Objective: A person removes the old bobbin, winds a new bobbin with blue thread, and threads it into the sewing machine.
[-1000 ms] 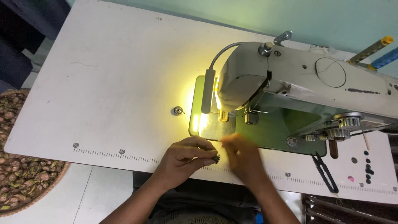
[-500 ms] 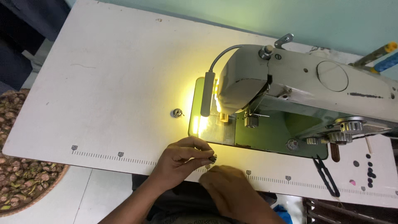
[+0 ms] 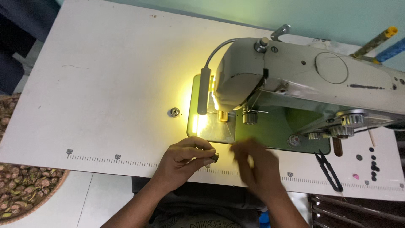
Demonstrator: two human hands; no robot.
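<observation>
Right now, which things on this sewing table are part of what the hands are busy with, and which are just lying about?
In hand:
small metal bobbin case, pinched in left hand
right hand, blurred
sewing machine
lit lamp

Lying about:
loose bobbin
black snips
buttons

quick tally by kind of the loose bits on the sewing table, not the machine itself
Small metal bobbin parts: 2, one pinched in the left hand at, one lying on the table at
Thread snips: 1
Dark buttons: about 8, too small to count surely
Pink button: 1
Total: about 12
</observation>
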